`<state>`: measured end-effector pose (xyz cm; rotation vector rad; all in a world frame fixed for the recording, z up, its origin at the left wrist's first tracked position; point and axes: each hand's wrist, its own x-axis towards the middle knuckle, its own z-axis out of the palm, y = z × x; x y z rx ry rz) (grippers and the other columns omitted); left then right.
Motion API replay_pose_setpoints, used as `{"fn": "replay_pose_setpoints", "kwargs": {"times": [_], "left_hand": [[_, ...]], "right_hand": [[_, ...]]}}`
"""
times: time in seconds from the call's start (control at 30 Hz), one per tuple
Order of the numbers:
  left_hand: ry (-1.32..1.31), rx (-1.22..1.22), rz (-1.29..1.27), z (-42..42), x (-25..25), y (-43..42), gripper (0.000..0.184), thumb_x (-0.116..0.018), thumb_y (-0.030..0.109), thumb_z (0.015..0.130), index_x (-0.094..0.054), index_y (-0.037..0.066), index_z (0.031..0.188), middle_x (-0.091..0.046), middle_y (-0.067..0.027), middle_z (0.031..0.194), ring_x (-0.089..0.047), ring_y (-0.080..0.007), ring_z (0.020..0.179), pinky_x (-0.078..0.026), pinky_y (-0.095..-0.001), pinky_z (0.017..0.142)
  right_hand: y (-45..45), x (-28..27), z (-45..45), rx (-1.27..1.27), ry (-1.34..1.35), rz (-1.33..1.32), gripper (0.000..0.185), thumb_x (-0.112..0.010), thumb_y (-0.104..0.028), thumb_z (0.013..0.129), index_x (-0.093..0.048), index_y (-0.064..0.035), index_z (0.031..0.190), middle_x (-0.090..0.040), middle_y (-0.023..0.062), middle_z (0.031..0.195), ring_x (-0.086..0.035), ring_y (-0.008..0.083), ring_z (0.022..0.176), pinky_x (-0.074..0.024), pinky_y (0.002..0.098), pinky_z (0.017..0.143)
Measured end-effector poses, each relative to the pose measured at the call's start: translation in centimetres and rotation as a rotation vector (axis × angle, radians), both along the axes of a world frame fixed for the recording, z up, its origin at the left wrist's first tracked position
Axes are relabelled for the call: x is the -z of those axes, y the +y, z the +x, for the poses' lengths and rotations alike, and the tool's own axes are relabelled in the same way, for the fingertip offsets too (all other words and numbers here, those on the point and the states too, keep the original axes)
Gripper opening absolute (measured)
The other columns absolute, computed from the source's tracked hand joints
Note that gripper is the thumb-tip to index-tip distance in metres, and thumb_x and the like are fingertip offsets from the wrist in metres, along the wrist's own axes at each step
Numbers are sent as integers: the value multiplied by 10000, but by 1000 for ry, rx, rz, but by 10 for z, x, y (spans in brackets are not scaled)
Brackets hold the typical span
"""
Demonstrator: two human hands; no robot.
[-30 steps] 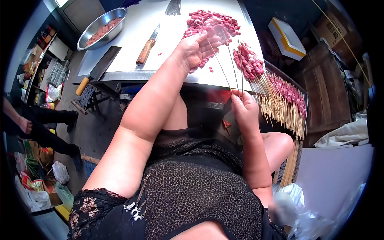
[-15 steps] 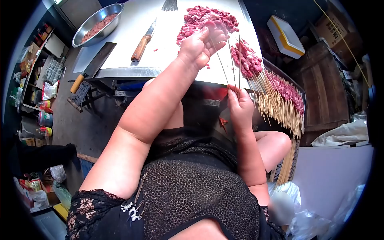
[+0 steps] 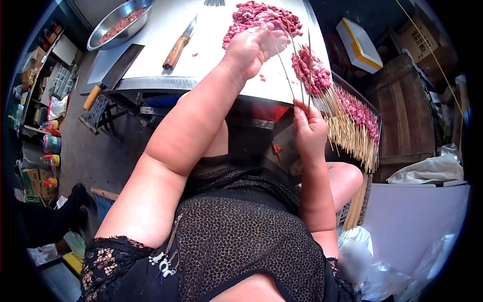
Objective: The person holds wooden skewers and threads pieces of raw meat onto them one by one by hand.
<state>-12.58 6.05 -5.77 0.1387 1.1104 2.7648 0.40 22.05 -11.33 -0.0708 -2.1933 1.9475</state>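
My right hand [image 3: 310, 128] pinches a few thin bare skewers [image 3: 303, 75] near their lower ends. They fan upward over the table's edge. Reaching across the table, my left hand [image 3: 256, 46] has its fingers stretched out at the near side of a pile of diced raw meat [image 3: 261, 17]. One skewer's tip is close to those fingers; I cannot tell if it touches them. Beyond the right hand lies a heap of threaded meat skewers [image 3: 313, 73], its sticks pointing toward me.
On the white table [image 3: 216, 70] are a wooden-handled knife [image 3: 177, 53] and a cleaver [image 3: 116, 70] whose handle juts past the edge. A metal bowl of meat [image 3: 108, 43] stands far left. A tray of meat skewers [image 3: 358, 118] is at right. A foam box [image 3: 358, 45] sits beyond.
My right hand has shifted slightly right and up with the skewers. My left hand stays by the meat pile, its fingers a little further right. The whole view has tilted slightly.
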Motion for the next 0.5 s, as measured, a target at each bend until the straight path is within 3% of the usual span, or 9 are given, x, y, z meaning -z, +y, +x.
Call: {"fn": "replay_pose_setpoints", "kwargs": {"times": [0.1,0.37,0.5], "left_hand": [[-4,-9,-132,0,-3,-3,263,-408,170,959,-496,-36,1096,-603,-184,1013,-621,-273,933,-530,-407,855],[-22,18,-89,2,4,4,228,-452,140,934,-531,-41,1047,-610,-194,1005,-624,-296,905,-534,-408,812],[-23,28,-45,3,5,6,230,-454,150,929,-538,-34,1040,-611,-195,997,-621,-292,911,-535,-402,801]], "right_hand": [[5,5,3,-18,-3,38,166,-548,-81,894,-617,-12,1028,-467,-84,665,-370,4,544,-292,149,482],[19,-3,9,-27,-28,112,158,-553,-81,893,-626,-20,1020,-489,-97,707,-390,-12,595,-300,131,525],[17,2,4,-6,12,93,183,-573,-91,881,-635,-2,1028,-526,-48,656,-414,20,559,-351,177,502]]}}
